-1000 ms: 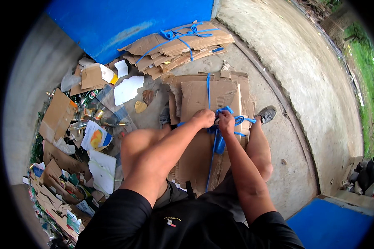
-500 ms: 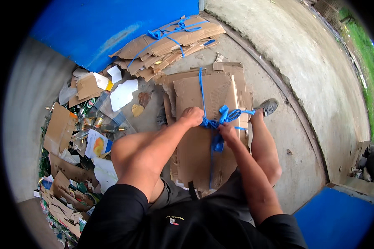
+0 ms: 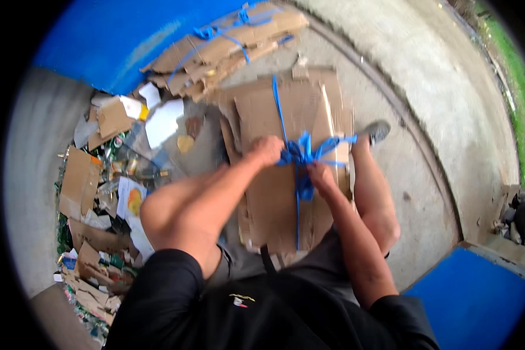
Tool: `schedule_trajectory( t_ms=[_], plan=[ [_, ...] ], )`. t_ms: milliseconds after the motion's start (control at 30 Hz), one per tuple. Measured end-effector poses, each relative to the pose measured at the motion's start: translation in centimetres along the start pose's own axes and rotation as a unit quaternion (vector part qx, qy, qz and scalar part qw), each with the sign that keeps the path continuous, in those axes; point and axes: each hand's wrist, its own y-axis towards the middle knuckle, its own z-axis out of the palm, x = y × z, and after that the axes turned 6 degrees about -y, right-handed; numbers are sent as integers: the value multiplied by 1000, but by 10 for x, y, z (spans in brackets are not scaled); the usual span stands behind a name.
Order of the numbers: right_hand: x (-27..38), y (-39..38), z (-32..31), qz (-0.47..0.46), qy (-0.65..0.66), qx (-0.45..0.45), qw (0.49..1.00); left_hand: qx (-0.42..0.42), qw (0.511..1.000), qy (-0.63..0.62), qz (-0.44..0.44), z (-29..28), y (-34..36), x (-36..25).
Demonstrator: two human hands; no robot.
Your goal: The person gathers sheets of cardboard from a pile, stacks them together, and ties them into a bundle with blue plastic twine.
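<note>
My left hand (image 3: 266,150) and right hand (image 3: 319,175) are both closed around a blue plastic strap (image 3: 300,153), gripping it at the knot between them. The strap crosses a flat stack of brown cardboard (image 3: 274,192) lying under my hands on the concrete floor (image 3: 414,169). Farther off lies another tied cardboard bundle (image 3: 227,49).

Two tied cardboard bundles (image 3: 286,169) (image 3: 227,49), two hands (image 3: 266,150) (image 3: 319,173).
</note>
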Motion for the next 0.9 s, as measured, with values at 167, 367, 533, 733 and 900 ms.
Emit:
schedule_trajectory(
  t_ms=[167, 367, 533, 733, 900],
  plan=[
    [51, 4, -21, 119, 80, 31, 989, -53, 998, -18, 0, -12, -5, 12],
    [83, 35, -27, -17, 262, -41, 964, -70, 993, -85, -45, -27, -27, -27],
    [106, 53, -16, -83, 233, -83, 965, -65, 971, -224, -61, -15, -10, -12],
    [116, 59, -12, -57, 359, -12, 932, -113, 957, -266, 12, 7, 8, -9],
    [103, 63, -17, -13, 405, -27, 914, -59, 956, -279, 60, 0, 14, -14]
  ],
)
